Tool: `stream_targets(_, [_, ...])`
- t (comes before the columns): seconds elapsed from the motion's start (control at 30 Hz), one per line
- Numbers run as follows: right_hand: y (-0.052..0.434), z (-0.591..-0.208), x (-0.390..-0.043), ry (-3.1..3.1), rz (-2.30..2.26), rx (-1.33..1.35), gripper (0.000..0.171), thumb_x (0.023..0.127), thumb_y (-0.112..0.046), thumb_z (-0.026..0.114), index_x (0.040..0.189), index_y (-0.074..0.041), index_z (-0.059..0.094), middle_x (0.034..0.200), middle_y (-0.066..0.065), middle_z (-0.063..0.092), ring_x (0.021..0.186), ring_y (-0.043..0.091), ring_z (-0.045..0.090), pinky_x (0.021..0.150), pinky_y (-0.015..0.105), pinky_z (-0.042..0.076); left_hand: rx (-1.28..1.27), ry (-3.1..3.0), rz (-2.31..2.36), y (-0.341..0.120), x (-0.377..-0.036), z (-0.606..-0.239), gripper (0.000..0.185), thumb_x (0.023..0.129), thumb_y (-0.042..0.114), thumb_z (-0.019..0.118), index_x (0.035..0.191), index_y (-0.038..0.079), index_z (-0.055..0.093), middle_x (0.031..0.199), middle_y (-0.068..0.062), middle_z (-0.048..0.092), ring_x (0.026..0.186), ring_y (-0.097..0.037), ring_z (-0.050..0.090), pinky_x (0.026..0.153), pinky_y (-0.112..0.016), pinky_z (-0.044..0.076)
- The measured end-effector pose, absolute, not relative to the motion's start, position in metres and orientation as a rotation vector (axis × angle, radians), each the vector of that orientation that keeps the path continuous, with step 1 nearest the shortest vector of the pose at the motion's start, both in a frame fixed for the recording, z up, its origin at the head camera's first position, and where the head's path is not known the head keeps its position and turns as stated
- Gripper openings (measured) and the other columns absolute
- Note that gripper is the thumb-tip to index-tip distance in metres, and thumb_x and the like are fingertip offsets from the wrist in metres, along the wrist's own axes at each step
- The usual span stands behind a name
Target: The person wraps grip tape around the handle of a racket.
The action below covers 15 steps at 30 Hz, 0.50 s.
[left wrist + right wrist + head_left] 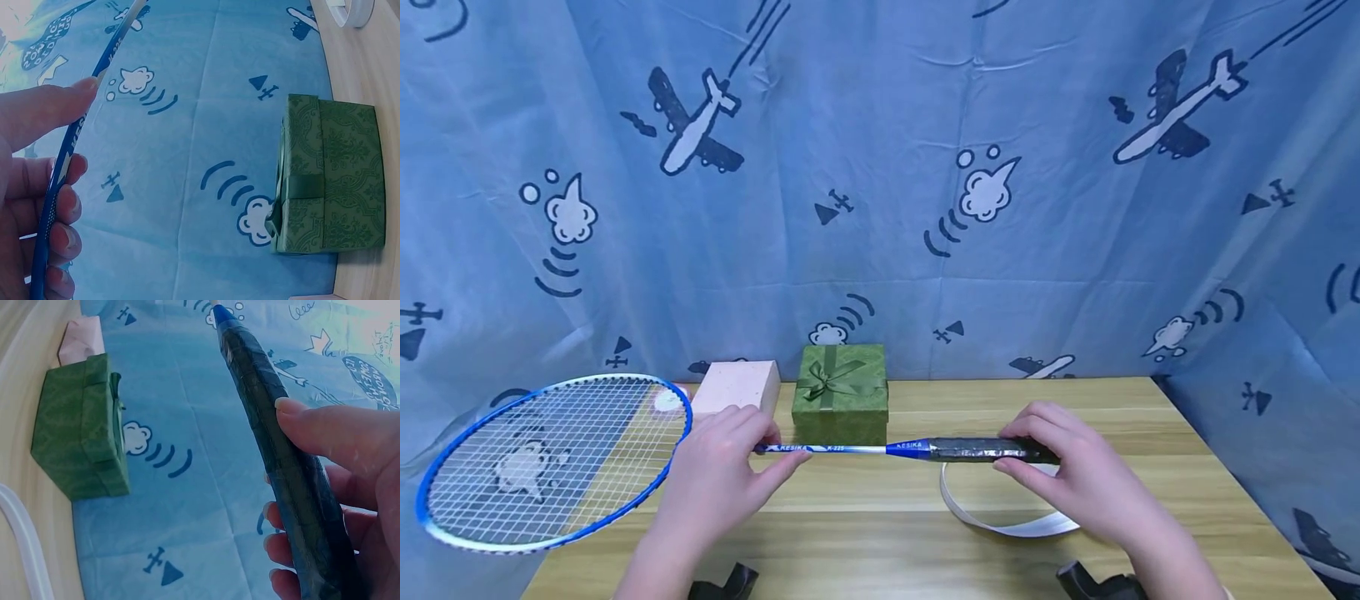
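a left hand (722,475) grips a badminton racket (842,449) by its shaft while the right hand (1075,475) grips its dark handle (977,450), keeping it level above the table (1150,417).

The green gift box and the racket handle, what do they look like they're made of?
The green gift box looks like card covered in matte, damask-patterned paper, with a glossy satin-like ribbon bow. The racket handle, held by the right hand, appears wrapped in dark, slightly shiny overlapping grip tape, probably synthetic; the spiral seams show in the right wrist view.

Blue badminton racket (820,448) held level above the table (880,542), head sticking out left, dark-wrapped grip on the right.
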State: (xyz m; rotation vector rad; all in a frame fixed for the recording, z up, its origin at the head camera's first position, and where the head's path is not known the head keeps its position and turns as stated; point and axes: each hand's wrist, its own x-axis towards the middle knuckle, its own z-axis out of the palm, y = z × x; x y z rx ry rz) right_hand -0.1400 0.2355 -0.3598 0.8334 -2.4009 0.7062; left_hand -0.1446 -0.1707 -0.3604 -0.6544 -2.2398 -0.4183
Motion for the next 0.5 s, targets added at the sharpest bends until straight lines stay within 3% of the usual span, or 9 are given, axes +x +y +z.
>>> stream_targets(0.33, [0.24, -0.361, -0.136, -2.38, 0.713, 0.828, 0.042, 0.073, -0.011, 0.093, 0.101, -0.032, 0.07, 0.098, -0.019, 0.06, 0.085, 0.0, 0.053, 0.073, 0.011, 0.042, -0.691, -2.207, -0.434, -0.165, -0.147, -0.368, 0.036, 0.071, 0.04, 0.09, 0.08, 0.02, 0.062, 0.074, 0.013, 0.056, 0.067, -0.004, 0.047, 0.062, -0.031, 0.043])
stream_targets(0.5, [0.242, -0.357, -0.135, -2.352, 0.695, 0.846, 0.043, 0.071, -0.01, 0.094, 0.1, -0.031, 0.07, 0.098, -0.021, 0.058, 0.086, -0.002, 0.052, 0.073, 0.012, 0.044, -0.712, -2.263, -0.457, -0.157, -0.144, -0.37, 0.028, 0.077, 0.035, 0.089, 0.083, 0.021, 0.065, 0.078, 0.013, 0.059, 0.07, -0.003, 0.054, 0.06, -0.025, 0.047])
